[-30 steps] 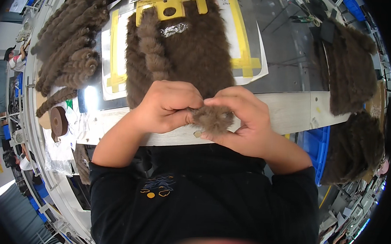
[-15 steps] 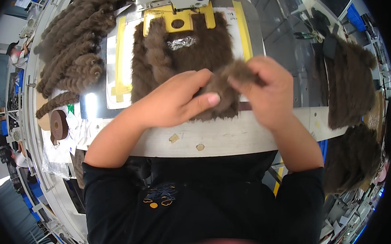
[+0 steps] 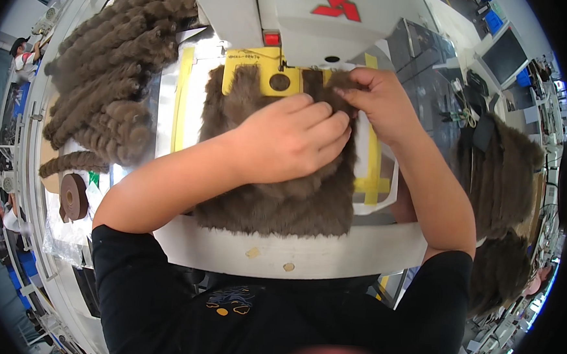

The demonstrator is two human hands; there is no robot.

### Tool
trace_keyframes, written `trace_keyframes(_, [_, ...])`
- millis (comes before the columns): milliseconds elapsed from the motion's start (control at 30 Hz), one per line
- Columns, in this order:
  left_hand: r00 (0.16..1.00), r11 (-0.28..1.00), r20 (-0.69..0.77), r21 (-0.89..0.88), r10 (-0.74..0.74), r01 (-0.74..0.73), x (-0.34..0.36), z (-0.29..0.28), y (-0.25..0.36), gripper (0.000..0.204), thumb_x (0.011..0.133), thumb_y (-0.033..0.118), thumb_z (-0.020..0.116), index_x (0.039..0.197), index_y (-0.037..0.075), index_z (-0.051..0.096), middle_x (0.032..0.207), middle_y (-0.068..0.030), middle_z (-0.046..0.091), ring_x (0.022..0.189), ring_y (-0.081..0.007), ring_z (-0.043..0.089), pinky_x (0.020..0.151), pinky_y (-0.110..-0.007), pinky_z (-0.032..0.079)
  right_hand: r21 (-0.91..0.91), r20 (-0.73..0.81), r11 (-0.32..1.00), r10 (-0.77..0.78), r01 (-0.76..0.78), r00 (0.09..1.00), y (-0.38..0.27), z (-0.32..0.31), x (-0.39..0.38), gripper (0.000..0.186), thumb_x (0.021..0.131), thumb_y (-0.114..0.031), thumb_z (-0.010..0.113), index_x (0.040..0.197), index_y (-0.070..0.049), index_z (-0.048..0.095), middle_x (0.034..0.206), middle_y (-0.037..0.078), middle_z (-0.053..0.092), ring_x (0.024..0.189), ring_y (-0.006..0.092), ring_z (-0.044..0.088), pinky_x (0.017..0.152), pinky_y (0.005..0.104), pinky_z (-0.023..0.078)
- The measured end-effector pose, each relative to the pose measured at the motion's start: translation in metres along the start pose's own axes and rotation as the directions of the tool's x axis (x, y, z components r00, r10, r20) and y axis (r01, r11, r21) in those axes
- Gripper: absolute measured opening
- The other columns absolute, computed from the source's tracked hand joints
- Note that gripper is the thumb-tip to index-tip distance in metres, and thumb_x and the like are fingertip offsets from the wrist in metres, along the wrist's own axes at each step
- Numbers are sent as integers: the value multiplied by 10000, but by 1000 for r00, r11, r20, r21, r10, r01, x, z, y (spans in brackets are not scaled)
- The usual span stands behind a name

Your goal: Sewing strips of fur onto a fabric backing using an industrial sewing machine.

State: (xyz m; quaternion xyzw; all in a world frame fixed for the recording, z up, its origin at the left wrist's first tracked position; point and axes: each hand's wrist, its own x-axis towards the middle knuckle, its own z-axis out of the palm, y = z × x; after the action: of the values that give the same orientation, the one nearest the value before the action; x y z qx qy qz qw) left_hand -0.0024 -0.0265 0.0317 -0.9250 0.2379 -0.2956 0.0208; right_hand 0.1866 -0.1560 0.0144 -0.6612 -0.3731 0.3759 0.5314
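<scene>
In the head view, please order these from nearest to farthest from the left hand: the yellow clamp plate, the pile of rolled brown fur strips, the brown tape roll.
1. Yellow clamp plate: just above the left hand.
2. Pile of rolled brown fur strips: upper left on the table.
3. Brown tape roll: far left table edge.

A single head-worn fisheye camera looks steeply down from close above the white counter (image 3: 357, 253), its edge bowed by the lens. The person's forearms enter from the lower edge; the dark shirt fills the bottom of the view.
</scene>
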Motion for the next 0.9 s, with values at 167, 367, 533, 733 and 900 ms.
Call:
trace_keyframes(167, [991,994,80,37,-105,102,-15,12,-2,433,792,139,605,1161,-71,692,1092,-167,710,1056,-299,695,931,-383,546,-455,26,890,47,-30,999,3,11,32,219,851,-163,767,962,23,733,748,146,704,630,254,628,625,352,499])
trace_keyframes(367, [956,985,240,2,-167,172,-24,11,-5,446,824,151,573,1184,-90,679,1092,-188,713,1043,-300,704,933,-385,549,-528,-29,847,-90,61,996,0,25,28,277,829,-217,797,999,-4,747,838,150,741,736,318,687,683,381,526])
trace_keyframes(533, [936,934,242,-187,-257,305,-24,17,-14,479,809,121,588,1229,-104,644,1108,-196,686,971,-287,681,902,-365,553,-531,-89,830,-256,172,963,1,23,36,315,837,-283,798,1029,-38,748,920,103,763,823,316,700,712,394,529])
trace_keyframes(733, [917,926,200,-86,-346,368,-23,26,-24,414,806,117,599,1173,-62,670,1093,-135,679,902,-246,633,806,-346,516,-687,19,706,-219,173,975,9,13,44,342,820,-314,816,1039,-63,741,977,84,758,937,320,707,802,413,542])
trace_keyframes(900, [887,913,231,13,-400,408,-20,28,-23,285,819,119,606,1070,20,699,1047,-66,696,873,-206,614,733,-337,462,-666,2,704,-327,245,945,8,15,45,323,801,-251,822,1036,-45,738,968,107,757,930,332,704,809,402,546])
